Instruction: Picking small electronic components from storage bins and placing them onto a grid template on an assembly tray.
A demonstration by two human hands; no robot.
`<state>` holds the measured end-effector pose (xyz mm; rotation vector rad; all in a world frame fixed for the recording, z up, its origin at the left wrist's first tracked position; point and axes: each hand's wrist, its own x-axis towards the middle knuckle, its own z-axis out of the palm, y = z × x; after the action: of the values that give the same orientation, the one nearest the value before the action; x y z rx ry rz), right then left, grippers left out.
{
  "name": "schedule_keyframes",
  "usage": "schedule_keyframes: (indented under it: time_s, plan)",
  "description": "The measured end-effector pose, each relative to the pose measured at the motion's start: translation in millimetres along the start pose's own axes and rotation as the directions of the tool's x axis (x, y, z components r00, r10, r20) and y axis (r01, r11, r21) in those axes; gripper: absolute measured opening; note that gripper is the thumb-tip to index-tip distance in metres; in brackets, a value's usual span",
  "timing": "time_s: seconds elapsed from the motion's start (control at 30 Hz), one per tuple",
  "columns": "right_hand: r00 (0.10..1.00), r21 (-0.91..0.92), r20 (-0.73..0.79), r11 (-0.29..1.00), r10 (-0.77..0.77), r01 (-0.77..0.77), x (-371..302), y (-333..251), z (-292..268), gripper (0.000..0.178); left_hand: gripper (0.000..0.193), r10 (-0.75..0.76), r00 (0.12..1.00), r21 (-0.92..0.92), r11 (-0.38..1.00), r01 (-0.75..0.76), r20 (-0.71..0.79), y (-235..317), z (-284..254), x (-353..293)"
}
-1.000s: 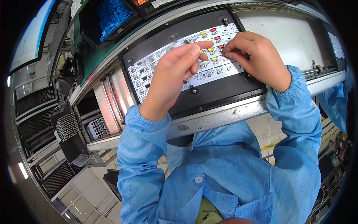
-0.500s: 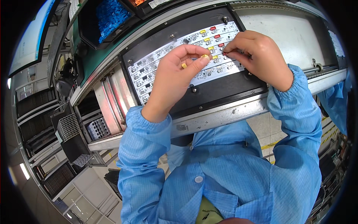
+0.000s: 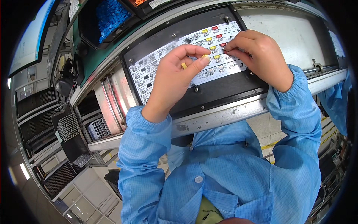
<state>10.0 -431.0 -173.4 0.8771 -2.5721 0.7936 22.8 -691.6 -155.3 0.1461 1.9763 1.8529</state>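
Over the white circuit boards [image 3: 218,69], my left hand [image 3: 175,72] pinches a small yellow connector [image 3: 205,56] between thumb and forefinger. Another yellow piece [image 3: 184,65] sits lower in the same hand, by the curled fingers. My right hand [image 3: 257,52] is closed at the right part of the boards, its thumb and fingertips around a small red connector [image 3: 226,52], mostly hidden by the fingers. Seated on the board strips are red connectors [image 3: 219,36] and yellow connectors [image 3: 209,39], in neighbouring columns. A black carrier frame [image 3: 229,87] holds the boards.
The carrier lies between metal conveyor rails [image 3: 220,115]. Beyond the far rail stands a black bin of blue parts [image 3: 112,18], with orange parts [image 3: 138,2] beside it. A screen [image 3: 26,31] is at the far left, above racks [image 3: 37,106]. Blue cloth [image 3: 335,100] hangs at the right.
The carrier with its boards has shifted slightly to the right. Both hands stay almost in place, the right fingertips still closed at the red connector.
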Motion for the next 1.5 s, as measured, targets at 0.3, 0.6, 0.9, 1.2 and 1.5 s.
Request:
schedule_keyframes:
  time_s: [0.3,0.6,0.9,1.2,1.5]
  plan:
    - [0.999,0.004,0.027,0.999,-0.033,0.033,1.1,1.3,-3.3,0.014,0.024,0.032,0.999,-0.051,0.998,-0.033,-0.011,-2.4,3.8,1.3]
    - [0.999,-0.028,0.035,1.000,0.005,-0.004,0.3,1.9,-3.5,0.014,0.024,0.043,0.999,-0.041,0.998,-0.043,-0.006,-1.9,4.2,0.1]
    - [0.999,-0.026,0.045,0.999,0.029,-0.028,0.9,2.3,-5.0,0.013,0.023,0.043,0.999,-0.038,0.998,-0.043,0.005,-1.0,4.4,-0.4]
    - [0.999,-0.029,0.039,0.999,-0.014,0.016,1.2,5.6,-8.6,0.014,0.024,0.035,0.999,-0.063,0.997,-0.034,0.010,-0.9,5.4,-0.8]
    - [0.998,-0.027,0.059,1.000,0.002,0.000,0.6,6.4,-12.4,0.015,0.023,0.040,0.999,-0.049,0.998,-0.038,0.031,-1.7,4.9,-0.9]
